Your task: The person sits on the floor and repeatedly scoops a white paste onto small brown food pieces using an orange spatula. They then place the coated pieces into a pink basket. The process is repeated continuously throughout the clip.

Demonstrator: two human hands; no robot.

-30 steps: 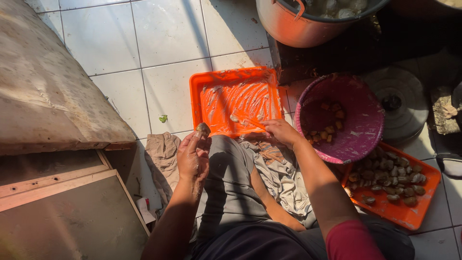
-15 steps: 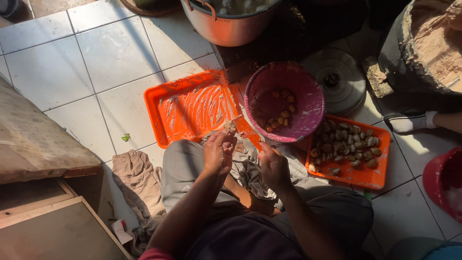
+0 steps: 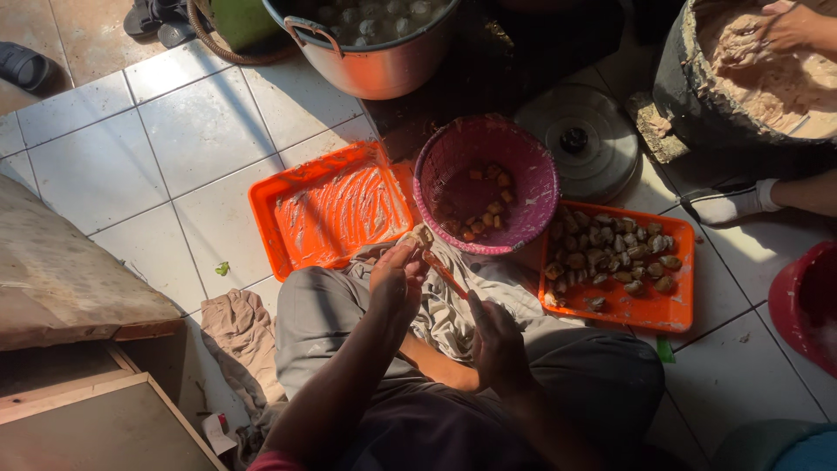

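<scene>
My left hand is raised over my lap and pinches a small pale lump at its fingertips. My right hand sits lower and to the right, gripping a thin orange tool whose tip points up toward the lump. Just beyond the hands lies an orange tray smeared with pale residue. Beside it stands a pink basket with some brownish pieces in its bottom. A second orange tray at the right holds several similar pieces.
A large metal pot stands at the top and a round metal lid lies right of the basket. Another person's hand works brown paste in a dark tub. A red basin, a wooden board and a cloth lie nearby.
My right hand has come back from the smeared tray and now holds the thin tool up to the lump in my left hand. The view has swung to the right.
</scene>
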